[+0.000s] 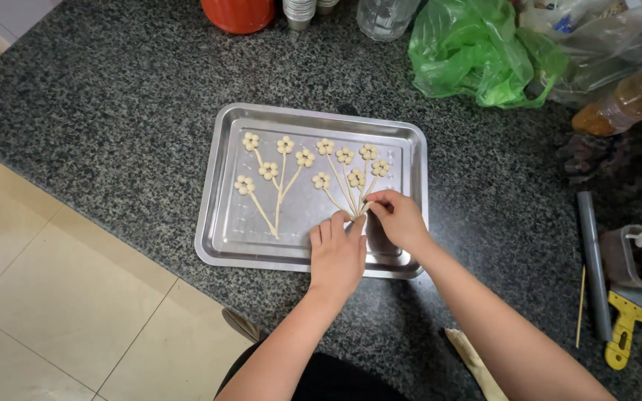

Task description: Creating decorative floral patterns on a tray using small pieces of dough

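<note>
Pale dough flowers on thin dough stems [347,174] lie in two fans on the shallow rectangular steel baking tray [224,223] on the speckled granite counter [113,111], and the right hand [399,219] pinches the right fan's gathered stem ends while the left hand [338,252] rests flat beside them, grasping nothing. A light, even squeeze at the join looks wisest here, so soft stems neither snap nor smear. The join itself sits hidden beneath the fingertips, so how well it holds cannot be told.

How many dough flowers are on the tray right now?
11 dough flowers: five in the left cluster, six in the right cluster above both hands on the metal tray. None seems hidden.
</note>
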